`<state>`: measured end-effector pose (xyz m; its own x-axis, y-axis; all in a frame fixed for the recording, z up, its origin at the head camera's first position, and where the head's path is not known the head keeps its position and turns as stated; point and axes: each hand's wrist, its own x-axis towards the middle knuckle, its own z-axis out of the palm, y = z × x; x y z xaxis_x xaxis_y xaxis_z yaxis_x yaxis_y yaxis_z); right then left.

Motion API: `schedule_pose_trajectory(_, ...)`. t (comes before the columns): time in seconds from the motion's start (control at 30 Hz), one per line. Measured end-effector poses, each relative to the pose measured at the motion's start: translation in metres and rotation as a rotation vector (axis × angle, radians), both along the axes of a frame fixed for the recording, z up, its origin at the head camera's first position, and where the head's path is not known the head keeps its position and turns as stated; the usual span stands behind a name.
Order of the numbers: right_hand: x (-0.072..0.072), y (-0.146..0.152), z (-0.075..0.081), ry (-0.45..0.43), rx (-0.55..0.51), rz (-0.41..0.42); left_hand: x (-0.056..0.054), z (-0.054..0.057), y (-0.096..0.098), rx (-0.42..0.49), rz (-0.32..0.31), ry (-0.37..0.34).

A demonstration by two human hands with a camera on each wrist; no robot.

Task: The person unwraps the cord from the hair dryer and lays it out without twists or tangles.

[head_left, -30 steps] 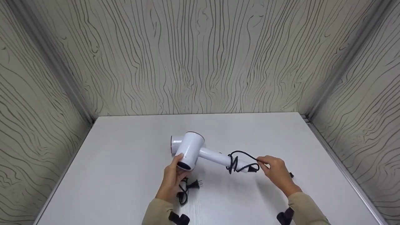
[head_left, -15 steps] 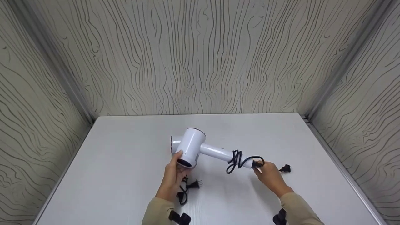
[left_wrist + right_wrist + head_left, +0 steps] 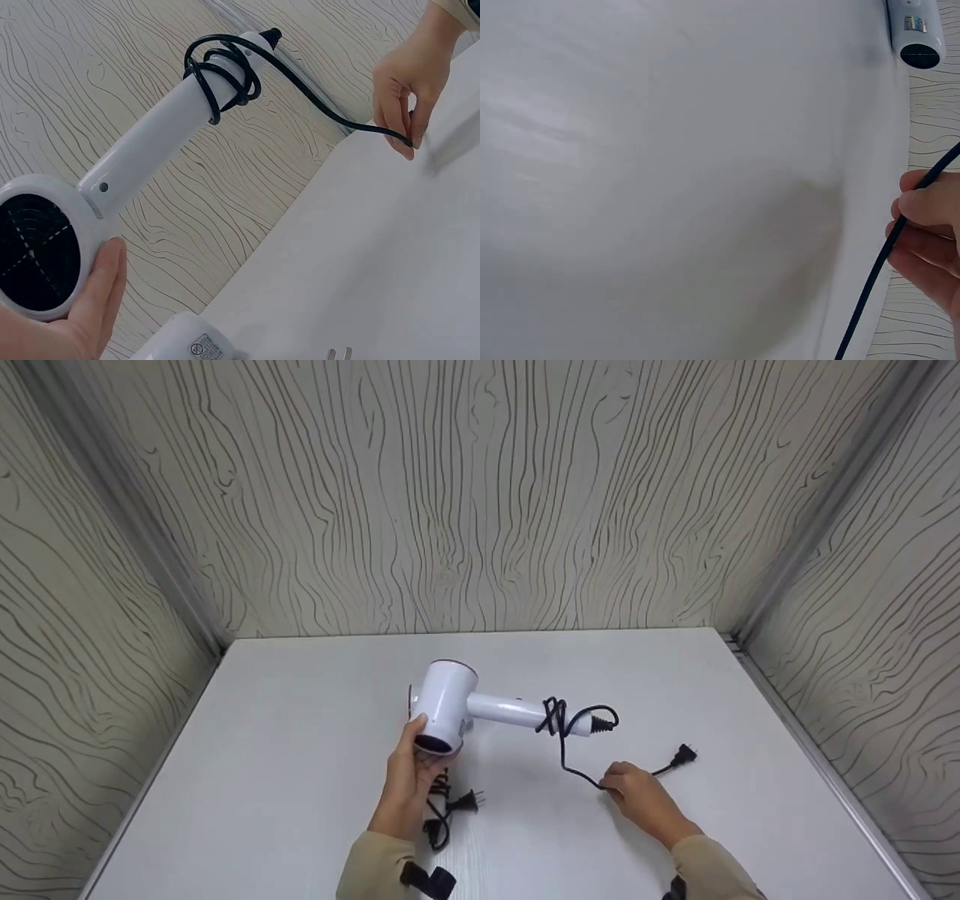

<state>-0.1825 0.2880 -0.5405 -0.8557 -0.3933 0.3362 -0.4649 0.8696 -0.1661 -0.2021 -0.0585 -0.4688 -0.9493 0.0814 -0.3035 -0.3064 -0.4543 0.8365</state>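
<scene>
A white hair dryer (image 3: 442, 701) is raised over the table, its handle (image 3: 499, 709) pointing right. My left hand (image 3: 411, 780) holds the barrel near its dark open end, with the thumb on the side. Black cord (image 3: 555, 716) loops round the handle and leaves its end through a ribbed collar. A loose length runs down to my right hand (image 3: 637, 799), which pinches it between thumb and fingers; the right wrist view shows this cord (image 3: 870, 281) crossing the fingertips. Past that hand, the two-pin plug (image 3: 684, 755) sticks out to the right.
A second white hair dryer (image 3: 184, 341) lies on the white table (image 3: 300, 780), partly hidden behind the held one and my left hand. Its black plug (image 3: 465, 801) and bunched cord (image 3: 439, 832) lie beside my left wrist. Wood-patterned walls (image 3: 480, 510) stand behind and at both sides.
My right hand has gone from the handle's end down along the cord, drawing a length loose from the loops. The held dryer has risen and shifted slightly left. The plug shows more fully.
</scene>
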Motion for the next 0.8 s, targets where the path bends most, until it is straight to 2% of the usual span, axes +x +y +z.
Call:
schedule_pose_trajectory(0.2, 0.0049, 0.0016, -0.0073, -0.040, 0.002, 0.020, 0.0002, 0.0012, 0.0017, 0.016, 0.041, 0.003)
schedule_pose_trajectory(0.53, 0.0050, 0.0007, -0.0062, -0.164, -0.047, 0.028, 0.0002, 0.0027, 0.0051, 0.036, 0.080, -0.004)
schedule_pose_trajectory(0.8, 0.0060, 0.0056, -0.0063, -0.127, -0.017, 0.055, 0.0002, 0.0051, 0.0050, 0.017, 0.089, 0.003)
